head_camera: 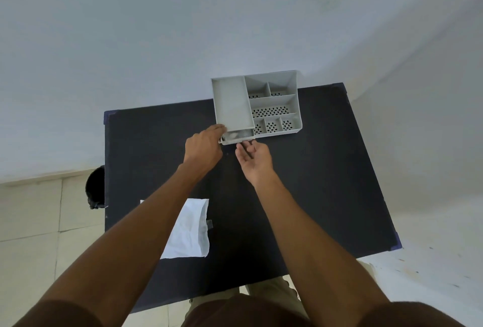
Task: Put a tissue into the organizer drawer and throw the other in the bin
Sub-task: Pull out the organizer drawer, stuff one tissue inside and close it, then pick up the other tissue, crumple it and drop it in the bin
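The grey organizer (257,103) stands at the table's far edge. Its drawer (236,140) sticks out a little at the front left, and a crumpled white tissue (238,134) lies inside it. My left hand (203,147) is curled around the drawer's left front corner. My right hand (253,157) is palm up with its fingers spread, the fingertips touching the drawer's front edge from below. A second white tissue (189,230) lies flat on the table near my left forearm, which partly covers it. The black bin (94,187) stands on the floor beside the table's left edge.
The black table (313,183) is set against a pale wall, with tiled floor (31,222) on the left and near side. The organizer's open compartments have perforated bottoms. My legs show below the table's near edge.
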